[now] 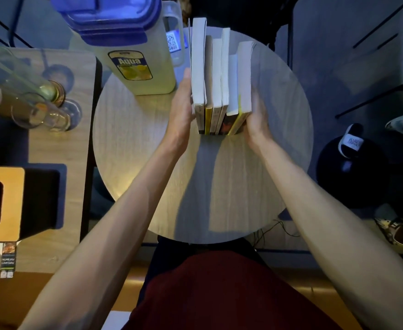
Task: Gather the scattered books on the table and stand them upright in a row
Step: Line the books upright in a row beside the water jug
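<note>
The left hand [182, 108] and right hand [257, 117] press flat on both sides of the books [219, 86], upright at 12 o'clock on the round worktop [279, 139]; light, stiff, probably slippery covers, so squeeze low.

The round counter [255, 177] is pale wood grain, washed grey-blue in the dim light. The row of books [220, 91] shows white page edges on top; the spines run dark, yellow, cream, black with an orange mark, and bright yellow at the right end. The pitcher [133, 67] is translucent pale yellow-white with a blue lid [105, 15] and a label printed "Aqua" in white on blue over yellow lemons. The tissue box [1, 203] has a tan wooden top with a black slot and black sides. The slipper [350, 141] on the floor is black with a white strap. The person's garment [219, 294] is dark red.
</note>
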